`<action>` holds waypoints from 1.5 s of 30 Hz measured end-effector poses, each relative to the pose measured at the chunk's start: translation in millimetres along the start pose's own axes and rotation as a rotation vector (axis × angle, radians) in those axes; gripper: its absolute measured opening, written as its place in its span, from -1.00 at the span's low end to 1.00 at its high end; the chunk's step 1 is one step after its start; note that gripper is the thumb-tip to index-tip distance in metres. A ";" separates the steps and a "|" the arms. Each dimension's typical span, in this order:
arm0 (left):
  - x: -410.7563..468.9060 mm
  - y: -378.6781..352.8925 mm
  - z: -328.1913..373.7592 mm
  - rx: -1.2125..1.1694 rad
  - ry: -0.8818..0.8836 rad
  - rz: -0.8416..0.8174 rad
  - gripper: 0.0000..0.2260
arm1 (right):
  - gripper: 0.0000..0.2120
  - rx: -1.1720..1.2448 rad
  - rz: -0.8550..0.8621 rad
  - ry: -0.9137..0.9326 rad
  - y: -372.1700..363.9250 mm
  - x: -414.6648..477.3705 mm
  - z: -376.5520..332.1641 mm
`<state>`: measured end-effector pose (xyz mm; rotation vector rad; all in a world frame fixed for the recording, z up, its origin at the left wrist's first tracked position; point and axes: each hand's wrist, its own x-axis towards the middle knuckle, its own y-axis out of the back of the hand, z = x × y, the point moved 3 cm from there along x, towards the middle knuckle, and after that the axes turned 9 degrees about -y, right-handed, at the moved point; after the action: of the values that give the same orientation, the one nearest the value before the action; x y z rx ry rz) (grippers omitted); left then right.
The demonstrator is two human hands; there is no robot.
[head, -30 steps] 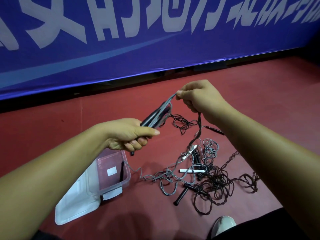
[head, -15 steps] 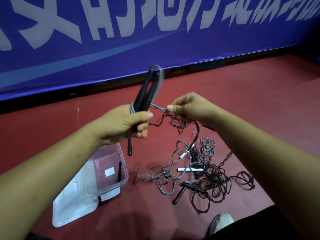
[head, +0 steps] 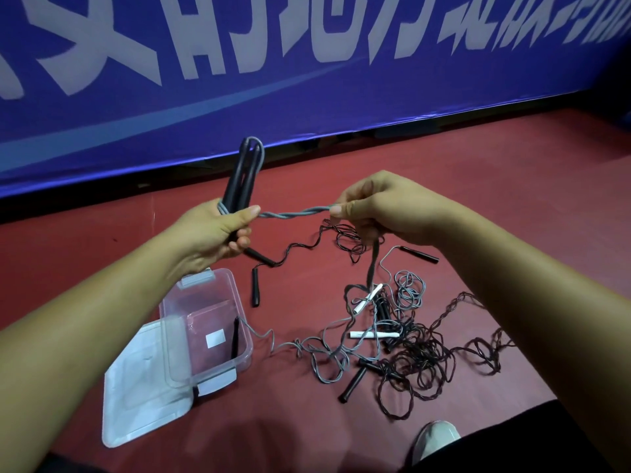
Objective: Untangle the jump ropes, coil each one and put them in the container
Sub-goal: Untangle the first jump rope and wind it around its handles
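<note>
Just above a red floor [head: 512, 199], the left hand [head: 211, 237] grips upright black handles [head: 242, 179] wound with grey jump rope [head: 293, 213]; the right hand [head: 386, 206] pinches its twisted strand taut. Other tangled ropes [head: 409, 353] lie beside a clear open container [head: 218, 370].

Backdrop's a big blue banner [head: 341, 107] with chunky white characters [head: 180, 35] across it and a paler blue stripe [head: 191, 104] swooping underneath them. It hangs just above the red sports floor [head: 512, 172], with a dark gap [head: 85, 213] along its bottom edge. Down at the bottom of the view, the toe of a whitish sneaker [head: 435, 438] pokes out next to a dark trouser leg [head: 505, 445].
</note>
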<state>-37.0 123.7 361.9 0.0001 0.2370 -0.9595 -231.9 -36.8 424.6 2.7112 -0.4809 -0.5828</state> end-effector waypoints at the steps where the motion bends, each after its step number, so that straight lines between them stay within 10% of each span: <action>1: 0.4 1.7 -2.1 0.054 -0.004 -0.027 -0.77 | -0.84 0.017 0.009 0.020 -0.3 -0.6 -3.4; 15: -10.4 -42.0 -8.9 1.210 -0.076 -0.134 -0.46 | -0.80 -0.160 0.175 0.169 -7.4 10.5 -32.4; 27: -39.7 -66.8 -8.2 -0.267 0.075 -0.425 -0.91 | -0.88 0.076 0.196 0.052 16.5 30.8 15.2; 34: -28.3 -57.0 0.0 -0.590 -0.002 0.101 -0.84 | -0.83 -0.105 0.055 -0.043 4.9 23.9 16.8; 45: -25.2 -44.2 7.6 -0.552 -0.071 0.023 -0.70 | -0.90 -0.138 -0.083 -0.064 0.5 5.6 1.3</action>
<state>-85.2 117.8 379.0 -0.5354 0.4286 -0.8442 -227.8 -39.8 421.8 2.5975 -0.3324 -0.7007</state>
